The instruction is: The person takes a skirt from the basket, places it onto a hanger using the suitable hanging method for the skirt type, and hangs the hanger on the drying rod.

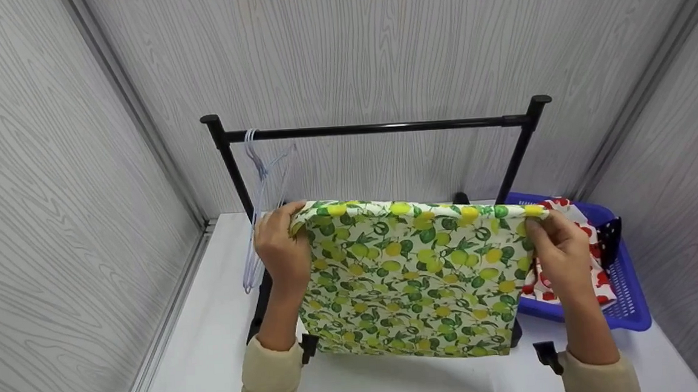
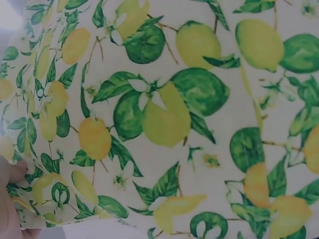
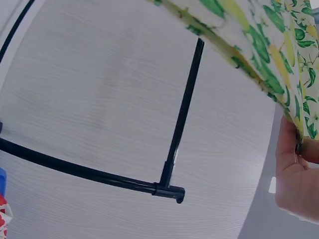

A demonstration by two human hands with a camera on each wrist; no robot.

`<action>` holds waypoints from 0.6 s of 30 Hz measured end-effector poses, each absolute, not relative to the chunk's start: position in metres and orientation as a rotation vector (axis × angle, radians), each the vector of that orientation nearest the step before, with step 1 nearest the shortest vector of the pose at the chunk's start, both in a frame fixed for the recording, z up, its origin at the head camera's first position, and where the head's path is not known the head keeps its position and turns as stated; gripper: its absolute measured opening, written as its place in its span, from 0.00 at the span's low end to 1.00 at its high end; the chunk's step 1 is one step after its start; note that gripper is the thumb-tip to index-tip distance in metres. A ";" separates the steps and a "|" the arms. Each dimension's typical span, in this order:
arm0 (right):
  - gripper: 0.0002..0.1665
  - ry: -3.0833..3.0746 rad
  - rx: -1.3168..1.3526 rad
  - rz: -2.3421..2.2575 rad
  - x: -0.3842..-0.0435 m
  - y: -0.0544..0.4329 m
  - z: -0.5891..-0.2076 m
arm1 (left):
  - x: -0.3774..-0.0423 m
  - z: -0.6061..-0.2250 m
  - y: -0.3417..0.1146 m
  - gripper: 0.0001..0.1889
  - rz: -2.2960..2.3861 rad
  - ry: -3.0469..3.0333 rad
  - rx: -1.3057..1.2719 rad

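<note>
A cloth [image 1: 414, 277] printed with lemons and green leaves hangs spread between my two hands, its top edge folded over. My left hand [image 1: 282, 245] pinches the upper left corner, and my right hand [image 1: 561, 252] pinches the upper right one between thumb and fingers. The lemon print [image 2: 164, 114] fills most of the left wrist view, with part of the left hand [image 2: 11, 199] at its left edge. In the right wrist view the right hand [image 3: 299, 184] grips the cloth's corner [image 3: 279, 64]. The cloth's lower edge hangs close over the white table.
Behind the cloth stands a black rack with a crossbar [image 1: 381, 128]. Several pale blue wire hangers [image 1: 261, 171] hang at the bar's left end, beside my left hand. At the right, a blue basket [image 1: 637, 299] holds red-and-white cloth [image 1: 599, 277] and a black dotted piece [image 1: 610, 237]. Patterned panels enclose the table [image 1: 211, 325].
</note>
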State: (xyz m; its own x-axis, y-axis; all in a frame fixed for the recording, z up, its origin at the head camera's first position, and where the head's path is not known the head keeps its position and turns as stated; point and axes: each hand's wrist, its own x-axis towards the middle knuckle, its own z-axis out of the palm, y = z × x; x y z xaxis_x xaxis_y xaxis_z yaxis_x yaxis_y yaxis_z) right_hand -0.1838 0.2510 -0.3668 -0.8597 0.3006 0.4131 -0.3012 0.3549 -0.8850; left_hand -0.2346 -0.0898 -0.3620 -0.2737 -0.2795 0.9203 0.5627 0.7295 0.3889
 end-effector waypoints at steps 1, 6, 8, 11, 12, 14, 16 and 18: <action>0.11 -2.107 -0.021 1.564 -0.190 0.252 -0.370 | -0.240 -0.363 -0.088 0.20 -0.783 -1.686 -0.216; 0.09 -2.162 -0.103 1.527 -0.228 0.256 -0.405 | -0.278 -0.390 -0.078 0.19 -0.634 -1.903 -0.161; 0.07 -2.223 -0.148 1.421 -0.242 0.257 -0.427 | -0.290 -0.410 -0.077 0.17 -0.609 -1.994 -0.151; 0.07 -2.284 -0.223 1.393 -0.259 0.255 -0.461 | -0.300 -0.443 -0.077 0.15 -0.587 -2.101 -0.141; 0.06 -2.288 -0.249 1.422 -0.264 0.253 -0.471 | -0.302 -0.453 -0.078 0.15 -0.581 -2.131 -0.138; 0.06 -2.272 -0.297 1.530 -0.271 0.250 -0.488 | -0.303 -0.471 -0.080 0.14 -0.565 -2.183 -0.131; 0.05 -2.235 -0.336 1.634 -0.276 0.246 -0.501 | -0.304 -0.486 -0.082 0.13 -0.557 -2.223 -0.122; 0.06 -2.220 -0.371 1.674 -0.283 0.244 -0.510 | -0.306 -0.496 -0.083 0.11 -0.551 -2.264 -0.107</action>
State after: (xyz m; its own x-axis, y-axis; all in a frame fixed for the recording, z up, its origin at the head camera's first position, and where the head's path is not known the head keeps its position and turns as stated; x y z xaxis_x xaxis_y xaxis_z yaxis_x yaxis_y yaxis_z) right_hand -0.2827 0.2442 -0.5097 -0.9100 0.4005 0.1075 0.0068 0.2737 -0.9618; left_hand -0.3055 -0.0828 -0.4958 -0.6866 -0.0955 0.7207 0.2462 0.9022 0.3541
